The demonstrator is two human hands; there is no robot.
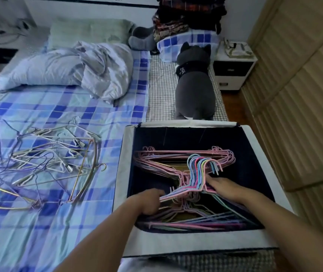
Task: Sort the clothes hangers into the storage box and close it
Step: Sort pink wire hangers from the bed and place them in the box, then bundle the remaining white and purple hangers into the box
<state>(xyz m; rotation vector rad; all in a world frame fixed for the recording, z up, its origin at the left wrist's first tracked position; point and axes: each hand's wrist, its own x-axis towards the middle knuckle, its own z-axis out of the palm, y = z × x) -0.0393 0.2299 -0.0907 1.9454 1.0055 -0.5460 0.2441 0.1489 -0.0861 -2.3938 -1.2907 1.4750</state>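
The bundle of coloured hangers (198, 173) is inside the open storage box (260, 138), hooks pointing away from me, on top of pink hangers (156, 156) already lying there. My left hand (151, 201) grips the bundle's left shoulder w/ curled fingers; my right hand (223, 186) holds it near the necks, grip closed on the wires. The box stands on the bed (39, 222). To its left lies a loose pile of white & metal hangers (45, 154). A grey plush cat (193, 87) lies behind the box.
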